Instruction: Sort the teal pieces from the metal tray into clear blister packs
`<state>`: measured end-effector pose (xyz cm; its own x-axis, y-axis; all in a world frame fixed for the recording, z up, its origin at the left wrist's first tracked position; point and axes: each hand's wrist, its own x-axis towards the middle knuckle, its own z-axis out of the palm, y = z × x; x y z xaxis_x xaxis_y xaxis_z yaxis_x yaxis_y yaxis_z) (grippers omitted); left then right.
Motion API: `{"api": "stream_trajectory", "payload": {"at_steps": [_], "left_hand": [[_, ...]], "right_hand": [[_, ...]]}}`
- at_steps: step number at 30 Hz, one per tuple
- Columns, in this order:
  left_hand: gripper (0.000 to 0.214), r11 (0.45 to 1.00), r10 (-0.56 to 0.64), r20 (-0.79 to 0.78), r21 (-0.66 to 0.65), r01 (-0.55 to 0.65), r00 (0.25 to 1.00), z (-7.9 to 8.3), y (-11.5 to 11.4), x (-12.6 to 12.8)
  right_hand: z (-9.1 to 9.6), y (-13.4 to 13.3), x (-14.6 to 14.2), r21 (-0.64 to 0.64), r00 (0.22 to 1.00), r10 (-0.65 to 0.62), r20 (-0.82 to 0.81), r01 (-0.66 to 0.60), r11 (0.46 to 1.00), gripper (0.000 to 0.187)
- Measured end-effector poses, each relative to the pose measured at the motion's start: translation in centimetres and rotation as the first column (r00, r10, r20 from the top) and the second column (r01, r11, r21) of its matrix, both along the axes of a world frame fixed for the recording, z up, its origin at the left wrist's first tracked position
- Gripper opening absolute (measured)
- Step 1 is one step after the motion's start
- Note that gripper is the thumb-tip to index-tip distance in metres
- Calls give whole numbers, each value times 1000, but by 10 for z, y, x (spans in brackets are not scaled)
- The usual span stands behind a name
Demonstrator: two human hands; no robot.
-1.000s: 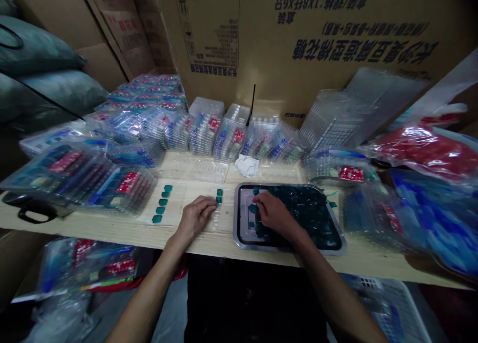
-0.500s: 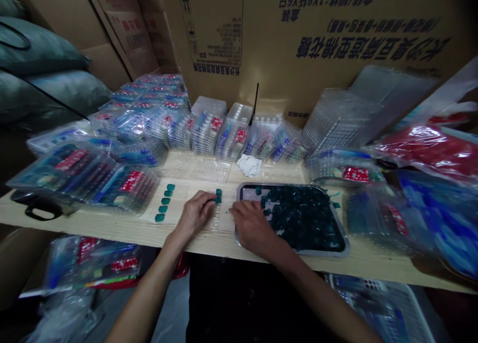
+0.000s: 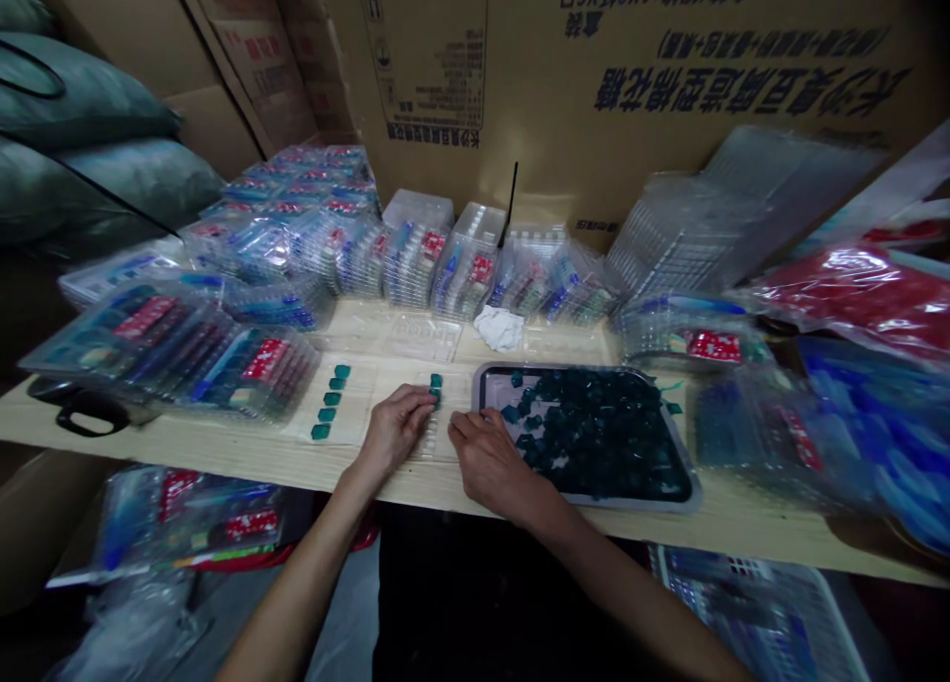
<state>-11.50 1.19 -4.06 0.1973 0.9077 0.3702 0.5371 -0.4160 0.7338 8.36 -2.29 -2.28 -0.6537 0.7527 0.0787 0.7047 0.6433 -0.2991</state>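
Note:
My left hand (image 3: 401, 423) is closed, thumb and fingers pinched at the edge of a narrow column in a clear plastic tray (image 3: 430, 442). Two dark green faceted pieces, a green gem-like piece (image 3: 435, 379) among them, sit at the column's far end; the nearer one touches my fingertips. My right hand (image 3: 494, 461) is closed too, its fingers curled down by the left rim of a dark tray (image 3: 486, 390). Whatever is under those fingers is hidden. Loose wet-looking green pieces (image 3: 594, 430) fill most of the dark tray.
Left of my hands, another clear tray holds a row of green pieces (image 3: 332, 399). Stacked filled clear packs (image 3: 252, 365) line the left and back. A crumpled white tissue (image 3: 499, 328) lies behind the dark tray. A large cardboard box (image 3: 549, 88) stands behind the table (image 3: 356, 464).
My right hand has shifted slightly left, off the dark tray's edge towards the clear tray. My left hand stays by the column, its fingertips at the nearer green piece.

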Motion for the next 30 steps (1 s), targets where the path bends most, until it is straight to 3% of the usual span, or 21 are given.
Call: {"api": "stream_trajectory", "payload": {"at_steps": [7, 15, 24, 27, 30], "left_hand": [[25, 988, -96, -208, 97, 118, 973, -3, -3, -7], [21, 963, -66, -293, 232, 138, 954, -8, -4, -6], [40, 958, 50, -416, 278, 74, 908, -26, -19, -12], [42, 953, 115, -436, 302, 25, 893, -28, -17, -11], [40, 940, 210, -385, 334, -76, 899, -23, -17, 4]], "right_hand": [[0, 1, -2, -10, 1000, 14, -6, -14, 1000, 26], [-2, 2, -1, 21, 1000, 19, -24, -18, 1000, 22], [5, 5, 2, -1, 997, 25, -67, -25, 1000, 23], [11, 7, 21, -5, 985, -144, -100, 144, 990, 26], [11, 10, 47, 35, 915, -402, 12, 402, 915, 28]]}}
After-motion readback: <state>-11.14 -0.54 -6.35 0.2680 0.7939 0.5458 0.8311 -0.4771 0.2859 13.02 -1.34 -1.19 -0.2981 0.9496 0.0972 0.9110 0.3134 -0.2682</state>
